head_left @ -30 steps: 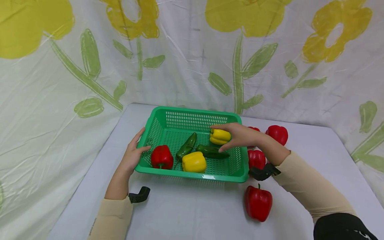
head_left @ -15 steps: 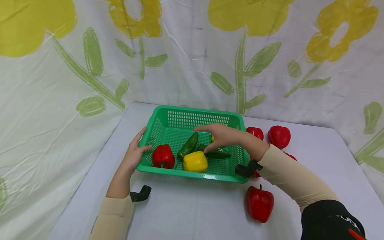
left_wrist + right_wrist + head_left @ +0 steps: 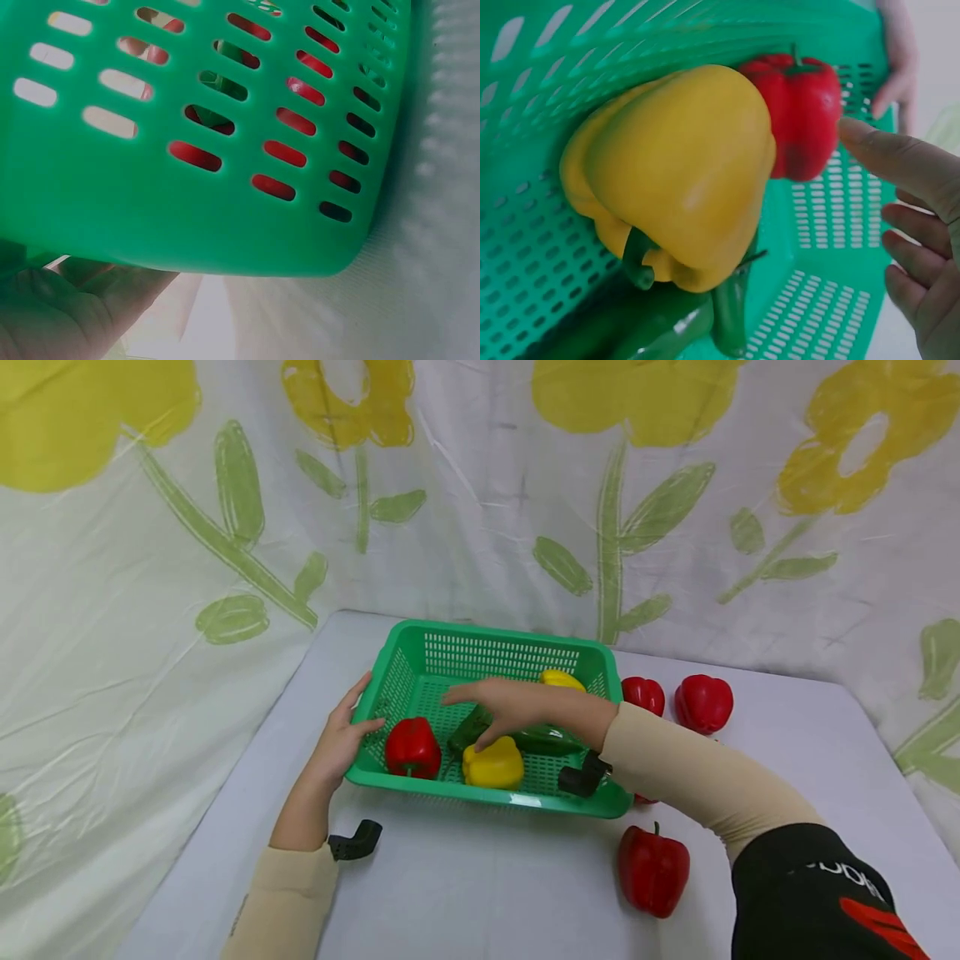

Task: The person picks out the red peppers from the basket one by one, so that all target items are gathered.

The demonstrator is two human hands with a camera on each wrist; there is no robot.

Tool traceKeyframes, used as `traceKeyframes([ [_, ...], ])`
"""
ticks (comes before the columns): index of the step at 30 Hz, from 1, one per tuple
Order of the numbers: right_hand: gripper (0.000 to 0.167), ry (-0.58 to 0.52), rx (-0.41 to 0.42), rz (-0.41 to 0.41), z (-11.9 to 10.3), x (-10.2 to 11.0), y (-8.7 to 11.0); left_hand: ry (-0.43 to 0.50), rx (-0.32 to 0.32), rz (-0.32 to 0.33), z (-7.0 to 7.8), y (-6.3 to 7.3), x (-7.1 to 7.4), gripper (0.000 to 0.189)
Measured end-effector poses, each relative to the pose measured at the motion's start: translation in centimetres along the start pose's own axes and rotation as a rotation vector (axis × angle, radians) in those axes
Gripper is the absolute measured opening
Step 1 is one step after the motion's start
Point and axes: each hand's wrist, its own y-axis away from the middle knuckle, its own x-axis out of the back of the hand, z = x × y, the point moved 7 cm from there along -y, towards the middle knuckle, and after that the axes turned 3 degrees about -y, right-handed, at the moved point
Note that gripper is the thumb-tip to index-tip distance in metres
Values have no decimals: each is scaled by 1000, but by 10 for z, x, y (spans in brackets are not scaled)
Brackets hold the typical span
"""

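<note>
My left hand (image 3: 330, 747) grips the left rim of a green plastic basket (image 3: 431, 783), thumb over the inside and fingers outside. Over the basket, my right hand (image 3: 510, 703) is spread with nothing held. Its thumb is close to a yellow bell pepper (image 3: 495, 767); in the right wrist view, thumb and pepper (image 3: 682, 165) look apart. A red bell pepper (image 3: 412, 749) lies to the left. Two long green chili peppers, one partly visible (image 3: 551, 741), lie beneath the right hand. Behind its wrist shows another yellow bell pepper (image 3: 562, 680), mostly hidden.
Outside the basket on the right are several red bell peppers: one at the front (image 3: 653, 871), two at the back (image 3: 642, 695), and another largely hidden by the right forearm. A flower-printed curtain (image 3: 480, 552) hangs behind the white table (image 3: 450, 893).
My right hand has moved left across the basket, from above the rear yellow bell pepper to above the front one. The left hand keeps its grip on the rim.
</note>
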Motion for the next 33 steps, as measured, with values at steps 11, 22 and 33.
traceKeyframes([
  [11, 72, 79, 69, -114, -13, -15, -33, 16, -18, -10, 0, -1, -1, 70],
  [22, 68, 92, 98, -209, -22, -28, -56, 35, -22, -28, -1, -2, -2, 70],
  [33, 70, 91, 120, -244, -30, -40, -72, 62, -22, -34, -1, -2, -2, 71],
])
